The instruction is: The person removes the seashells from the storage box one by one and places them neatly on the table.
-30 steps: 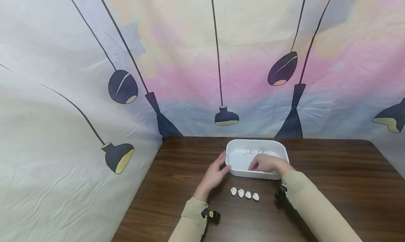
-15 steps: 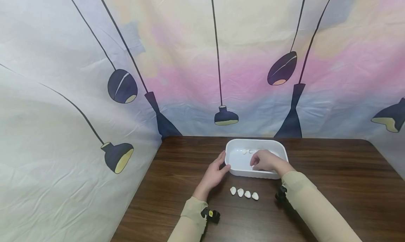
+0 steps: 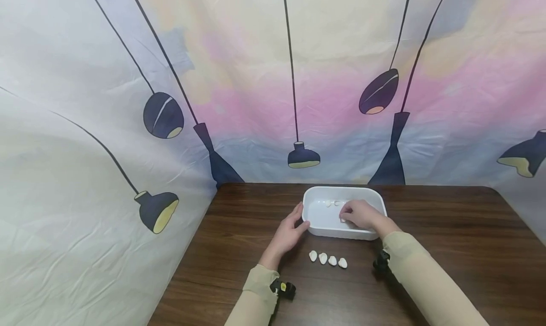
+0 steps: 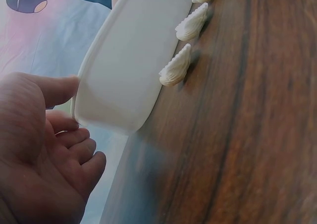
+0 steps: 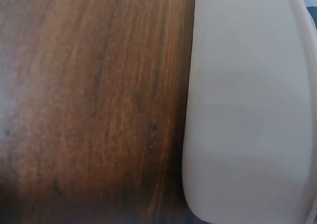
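My left hand [image 3: 287, 234] holds the left end of a white rectangular dish [image 3: 315, 219]. In the left wrist view, the thumb and forefinger of that hand [image 4: 49, 144] meet the dish's rim [image 4: 80, 92]. Inside the dish, my right hand [image 3: 360, 213] pinches a small white seashell [image 3: 342, 220] between thumb and fingers, mostly covered by them. Further small shells [image 3: 328, 203] lie along the dish's far side, some hidden behind the hand. The right wrist view shows only the dish's outer wall [image 5: 247, 110] beside the table, not the hand.
Several white ribbed seashells [image 3: 323, 258] lie in a row on the dark wooden table [image 3: 239, 221], in front of the dish. A cloth backdrop [image 3: 247, 79] printed with lamps hangs behind the table and on its left.
My right hand has risen from the dish's near side and shifted slightly back, with the small shell now showing at its fingertips. The left hand stays at the dish's end.
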`<state>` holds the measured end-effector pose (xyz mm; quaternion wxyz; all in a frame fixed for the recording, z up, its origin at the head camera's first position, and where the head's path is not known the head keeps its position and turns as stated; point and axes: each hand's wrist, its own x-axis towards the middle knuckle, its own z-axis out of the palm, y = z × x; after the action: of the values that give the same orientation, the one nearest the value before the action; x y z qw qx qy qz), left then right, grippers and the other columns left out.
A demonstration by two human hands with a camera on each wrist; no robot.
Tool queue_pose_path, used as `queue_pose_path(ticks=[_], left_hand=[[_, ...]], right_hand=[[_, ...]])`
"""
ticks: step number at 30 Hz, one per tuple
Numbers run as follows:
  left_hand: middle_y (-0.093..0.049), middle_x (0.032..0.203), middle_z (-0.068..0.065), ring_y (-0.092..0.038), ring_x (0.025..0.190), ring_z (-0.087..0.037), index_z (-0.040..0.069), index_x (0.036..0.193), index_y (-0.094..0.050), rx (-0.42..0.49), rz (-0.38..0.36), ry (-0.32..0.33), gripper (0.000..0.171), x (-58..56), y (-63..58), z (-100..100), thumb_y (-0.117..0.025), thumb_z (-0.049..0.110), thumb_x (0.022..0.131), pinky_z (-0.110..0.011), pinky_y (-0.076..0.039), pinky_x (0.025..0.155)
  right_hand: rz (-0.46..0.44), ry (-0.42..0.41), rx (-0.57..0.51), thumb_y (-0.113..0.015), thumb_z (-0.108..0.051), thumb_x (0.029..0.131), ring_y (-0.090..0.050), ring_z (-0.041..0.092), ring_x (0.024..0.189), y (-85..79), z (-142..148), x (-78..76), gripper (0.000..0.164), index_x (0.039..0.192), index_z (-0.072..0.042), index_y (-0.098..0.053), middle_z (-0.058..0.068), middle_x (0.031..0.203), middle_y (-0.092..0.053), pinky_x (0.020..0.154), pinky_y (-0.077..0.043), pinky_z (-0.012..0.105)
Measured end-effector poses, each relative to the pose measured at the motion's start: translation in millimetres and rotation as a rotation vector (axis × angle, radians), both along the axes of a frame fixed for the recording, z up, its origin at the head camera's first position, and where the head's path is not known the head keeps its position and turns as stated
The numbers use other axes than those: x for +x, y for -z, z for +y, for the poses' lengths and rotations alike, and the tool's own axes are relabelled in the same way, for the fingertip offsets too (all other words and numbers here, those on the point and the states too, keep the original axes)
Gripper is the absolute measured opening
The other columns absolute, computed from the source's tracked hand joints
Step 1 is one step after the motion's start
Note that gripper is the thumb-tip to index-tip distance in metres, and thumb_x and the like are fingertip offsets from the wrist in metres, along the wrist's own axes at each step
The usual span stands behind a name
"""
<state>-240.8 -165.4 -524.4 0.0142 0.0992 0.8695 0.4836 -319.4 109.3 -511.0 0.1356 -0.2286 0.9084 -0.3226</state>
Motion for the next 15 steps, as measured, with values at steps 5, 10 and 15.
queue_pose_path(ticks=[5,10,15], left_hand=[[-0.027,0.175,-0.013,-0.025,0.161,-0.028,-0.001,0.164,-0.035,0.007,-0.004,0.001,0.063,-1.3,-0.6,-0.3,-0.058,0.024,0.111,-0.05,-0.023,0.13],[-0.027,0.175,-0.014,-0.026,0.161,-0.03,-0.001,0.164,-0.035,0.003,-0.002,0.004,0.064,-0.9,0.0,-0.3,-0.058,0.025,0.111,-0.052,-0.023,0.13],[-0.027,0.175,-0.015,-0.026,0.161,-0.03,-0.001,0.165,-0.035,0.002,-0.004,0.005,0.064,-0.1,1.1,0.8,-0.058,0.025,0.111,-0.053,-0.024,0.129]], right_hand=[[0.011,0.018,-0.017,-0.068,-0.014,0.106,-0.059,0.015,0.075,-2.3,1.0,2.7,0.012,0.103,-0.007,-0.077,-0.001,0.082,-0.066,0.073,-0.052,0.036],[-0.002,-0.021,-0.019,-0.08,-0.017,0.096,-0.06,0.016,0.082,-3.4,4.1,3.4,0.011,0.101,-0.009,-0.075,-0.001,0.088,-0.067,0.078,-0.054,0.038],[0.015,-0.083,0.004,-0.087,-0.013,0.089,-0.059,0.014,0.083,1.1,4.3,2.4,0.012,0.094,-0.013,-0.077,-0.004,0.087,-0.066,0.078,-0.053,0.037]])
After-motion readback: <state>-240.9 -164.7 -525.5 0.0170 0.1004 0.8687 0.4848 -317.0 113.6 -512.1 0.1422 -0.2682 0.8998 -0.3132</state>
